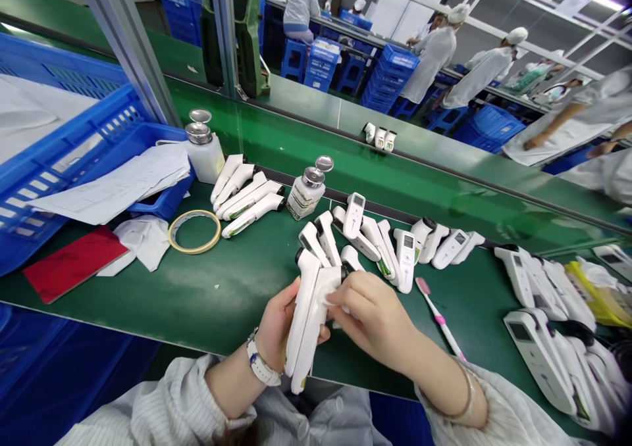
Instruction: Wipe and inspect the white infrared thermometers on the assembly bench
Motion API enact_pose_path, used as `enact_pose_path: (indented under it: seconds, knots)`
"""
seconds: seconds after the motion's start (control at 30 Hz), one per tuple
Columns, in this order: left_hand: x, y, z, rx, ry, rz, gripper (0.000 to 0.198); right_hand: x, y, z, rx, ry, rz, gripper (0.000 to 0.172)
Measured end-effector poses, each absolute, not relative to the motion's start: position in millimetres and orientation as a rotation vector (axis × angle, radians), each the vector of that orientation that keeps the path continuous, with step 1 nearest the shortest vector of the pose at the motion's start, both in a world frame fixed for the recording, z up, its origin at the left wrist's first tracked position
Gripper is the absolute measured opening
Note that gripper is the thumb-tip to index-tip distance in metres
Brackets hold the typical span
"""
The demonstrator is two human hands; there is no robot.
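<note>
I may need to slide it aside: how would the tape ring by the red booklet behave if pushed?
The tape ring lies flat on the green table, so it would probably slide, not roll. It looks thin and hollow, so likely light and slightly flexible.

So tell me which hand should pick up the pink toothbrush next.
Right hand, probably: the pink toothbrush lies just beside it on the green table, while the left hand grips two white handheld thermometers.
</note>
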State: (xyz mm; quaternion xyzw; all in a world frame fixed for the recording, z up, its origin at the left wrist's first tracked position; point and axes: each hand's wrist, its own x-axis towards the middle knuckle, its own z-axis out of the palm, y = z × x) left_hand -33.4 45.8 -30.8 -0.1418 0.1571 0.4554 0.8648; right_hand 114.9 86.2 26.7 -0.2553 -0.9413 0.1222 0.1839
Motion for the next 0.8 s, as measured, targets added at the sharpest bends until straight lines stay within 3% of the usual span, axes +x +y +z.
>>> enact_pose_path:
  seconds: [0.47, 0.8]
  knots:
    - [-34, 45, -36, -0.252, 0.295, 0.953, 0.045, 114, 82, 26, -0.691, -2.690, 0.332, 0.008]
    - [-35, 45, -30, -0.129, 0.240, 0.958, 0.050, 117, 136, 59, -0.804, -2.459, -0.051, 0.005]
